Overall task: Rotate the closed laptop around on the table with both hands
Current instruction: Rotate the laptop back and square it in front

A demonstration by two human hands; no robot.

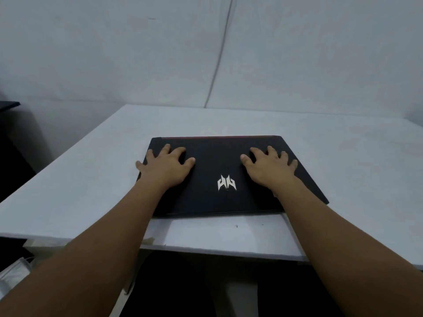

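a closed black rectangular laptop (212, 197) with a silver logo lies flat at the centre of the frame on a white table (343, 156). the left hand (167, 167) and right hand (269, 167) press flat on its lid, fingers spread, grasping nothing.

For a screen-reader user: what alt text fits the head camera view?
Two bare hands, left hand and right hand, press flat with spread fingers on a closed black laptop bearing a silver logo. It lies on a white table before a pale wall.
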